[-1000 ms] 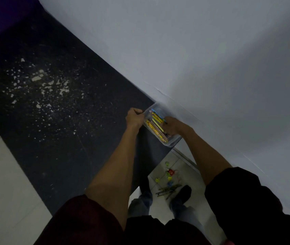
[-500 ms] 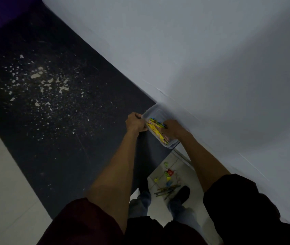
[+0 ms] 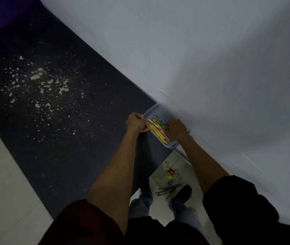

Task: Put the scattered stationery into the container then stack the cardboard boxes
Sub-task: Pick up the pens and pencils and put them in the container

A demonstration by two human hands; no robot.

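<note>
The clear container (image 3: 152, 112) of pencils (image 3: 156, 129) is grasped by the left hand (image 3: 136, 122) and the right hand (image 3: 177, 129) on the dark worktop (image 3: 61, 121).

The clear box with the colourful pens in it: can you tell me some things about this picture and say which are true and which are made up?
1. Both hands touch the clear container. True: the left hand grips its left end and the right hand is at its right side.
2. The container is empty. False: yellow and pink pens lie inside it.
3. Some stationery is on the tiled floor near the person's shoes. True.
4. The container sits in the middle of the dark surface. False: it is at the surface's corner, next to the white wall.
5. The dark surface is spotless. False: pale flecks are scattered over it.
</note>
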